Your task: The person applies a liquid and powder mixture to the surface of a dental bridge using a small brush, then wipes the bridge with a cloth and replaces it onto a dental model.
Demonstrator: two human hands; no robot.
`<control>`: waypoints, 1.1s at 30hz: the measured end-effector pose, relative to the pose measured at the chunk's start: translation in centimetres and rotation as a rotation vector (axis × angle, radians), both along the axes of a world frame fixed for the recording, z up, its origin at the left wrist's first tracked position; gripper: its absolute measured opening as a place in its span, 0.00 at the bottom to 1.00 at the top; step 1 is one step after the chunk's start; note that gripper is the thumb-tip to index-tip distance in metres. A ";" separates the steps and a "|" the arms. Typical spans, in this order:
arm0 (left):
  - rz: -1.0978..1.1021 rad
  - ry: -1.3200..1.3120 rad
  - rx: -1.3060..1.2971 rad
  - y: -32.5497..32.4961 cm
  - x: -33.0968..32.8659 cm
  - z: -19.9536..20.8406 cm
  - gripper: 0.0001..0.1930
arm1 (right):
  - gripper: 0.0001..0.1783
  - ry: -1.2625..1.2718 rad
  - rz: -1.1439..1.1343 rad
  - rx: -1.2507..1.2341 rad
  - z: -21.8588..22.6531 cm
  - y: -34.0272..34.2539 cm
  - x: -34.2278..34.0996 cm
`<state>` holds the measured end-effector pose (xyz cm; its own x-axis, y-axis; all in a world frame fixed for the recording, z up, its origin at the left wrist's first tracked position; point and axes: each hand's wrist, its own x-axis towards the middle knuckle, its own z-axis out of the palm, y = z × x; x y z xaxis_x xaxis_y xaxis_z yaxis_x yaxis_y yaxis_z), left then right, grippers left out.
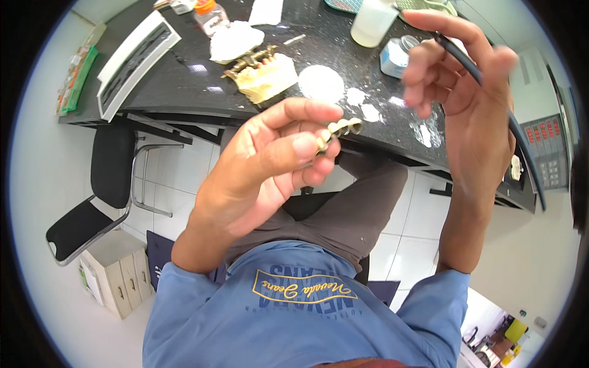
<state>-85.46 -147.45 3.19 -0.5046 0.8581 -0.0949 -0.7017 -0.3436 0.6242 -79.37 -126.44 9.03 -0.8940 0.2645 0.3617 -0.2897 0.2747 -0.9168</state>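
Note:
A short row of tooth-shaped dental crowns (pixel 345 127), a bridge with gold-coloured metal, is pinched between the thumb and fingers of my left hand (pixel 264 153), in front of the table edge. My right hand (pixel 469 101) is raised at the right, closed around a long, thin, black-handled tool (pixel 526 153). The tool's far end passes by the fingertips near a translucent bottle (pixel 371 24); what kind of tip it has is too small to tell. Beyond my left hand sits a cream plaster dental model (pixel 264 80) with metal parts along its top.
A blue-and-white jar (pixel 394 58) stands by my right hand. White patches (pixel 370 113) and a round white piece (pixel 322 84) lie on the dark speckled table (pixel 184 86). An orange-capped bottle (pixel 211 17) and white-framed panel (pixel 138 64) stand left; a black chair (pixel 113 165) is below.

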 end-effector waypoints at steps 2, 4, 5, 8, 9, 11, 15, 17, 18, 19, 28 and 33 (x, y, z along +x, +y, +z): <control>-0.008 -0.059 0.034 0.3 1.0 -1.2 0.26 | 0.41 -0.026 -0.032 0.014 -1.8 1.5 1.5; 0.003 -0.104 0.028 0.6 1.6 -2.6 0.26 | 0.41 -0.115 -0.115 0.086 -3.9 1.6 2.5; 0.017 -0.130 0.021 0.8 1.9 -3.2 0.26 | 0.34 -0.111 -0.150 -0.023 -5.1 1.4 2.9; 0.033 -0.162 0.034 1.7 2.0 -4.5 0.26 | 0.16 -0.224 -0.183 -0.055 -7.0 1.9 4.2; 0.045 -0.166 0.045 1.9 2.0 -4.8 0.26 | 0.12 -0.255 -0.224 -0.097 -7.3 1.4 4.5; 0.061 -0.146 0.036 2.4 1.9 -5.1 0.26 | 0.07 -0.285 -0.257 -0.197 -8.1 1.2 4.7; 0.126 -0.053 -0.005 3.0 2.0 -5.8 0.23 | 0.05 -0.224 -0.266 -0.115 -8.8 1.2 4.9; 0.168 -0.029 -0.037 3.3 2.2 -5.9 0.22 | 0.05 -0.238 -0.268 -0.134 -9.0 1.3 4.9; 0.209 0.002 -0.064 3.4 2.3 -6.0 0.21 | 0.05 -0.243 -0.279 -0.125 -9.0 1.3 4.8; 0.210 -0.005 -0.068 3.5 2.5 -6.3 0.21 | 0.05 -0.251 -0.278 -0.127 -8.9 1.3 4.8; 0.413 0.155 -0.209 4.2 3.5 -6.7 0.27 | 0.05 -0.322 -0.240 0.035 -8.8 1.6 4.6; 0.516 0.268 -0.235 4.5 3.7 -7.2 0.25 | 0.05 -0.322 -0.263 0.053 -8.9 1.6 4.5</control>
<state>-81.77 -142.92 -3.97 -0.8808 0.4690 -0.0643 -0.2907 -0.4286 0.8554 -74.91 -124.83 0.12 -0.8680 0.4876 0.0938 0.0961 0.3504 -0.9317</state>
